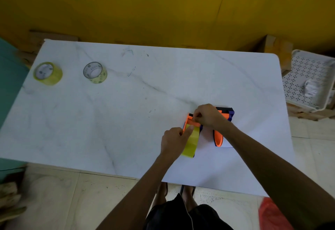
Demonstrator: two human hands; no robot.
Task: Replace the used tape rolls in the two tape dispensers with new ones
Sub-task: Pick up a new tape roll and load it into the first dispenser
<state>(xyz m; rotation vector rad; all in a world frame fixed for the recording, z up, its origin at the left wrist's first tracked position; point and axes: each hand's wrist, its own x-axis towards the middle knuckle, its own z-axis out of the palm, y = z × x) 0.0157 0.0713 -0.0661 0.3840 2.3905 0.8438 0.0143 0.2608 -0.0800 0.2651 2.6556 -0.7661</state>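
Two orange-and-blue tape dispensers lie side by side on the white marble table, right of centre. The nearer left dispenser carries a yellow tape roll. My left hand grips that roll from the left, thumb on the tape. My right hand pinches the orange front bar of this dispenser. The second dispenser lies just right, partly hidden under my right wrist. Far left on the table stand two loose rolls: a thick yellow roll and a thinner pale roll.
A white perforated tray holding crumpled white material sits off the table's right side. Cardboard boxes stand against the yellow wall. A teal surface borders the left edge. A red bag lies on the tiled floor by my feet.
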